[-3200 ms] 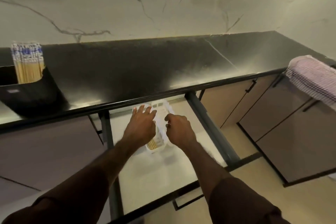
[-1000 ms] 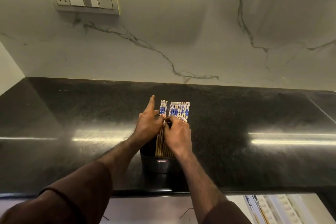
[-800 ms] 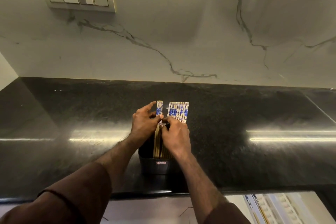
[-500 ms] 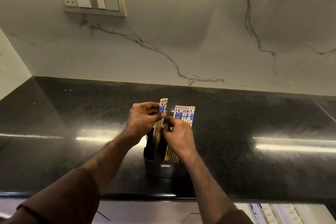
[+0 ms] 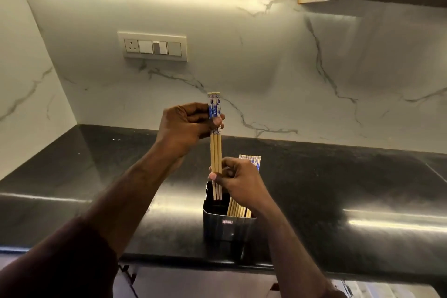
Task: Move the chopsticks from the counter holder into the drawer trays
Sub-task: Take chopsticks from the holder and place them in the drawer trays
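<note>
Your left hand (image 5: 185, 126) grips three upright chopsticks (image 5: 215, 150) by their blue-patterned tops, tips just inside the black holder (image 5: 228, 227) on the table (image 5: 338, 181). Your right hand (image 5: 238, 182) pinches their lower shafts; more chopsticks (image 5: 238, 209) stand behind it.

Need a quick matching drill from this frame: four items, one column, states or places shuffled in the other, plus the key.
Items
1. lifted chopsticks
2. remaining chopsticks
3. holder
4. switch plate

States
A. mounted on the marble wall
B. stands on the black counter
C. upright, pinched by the left hand near the top and the right hand lower down
D. inside the holder, on its right side

Pairs: 1-C, 2-D, 3-B, 4-A
</note>
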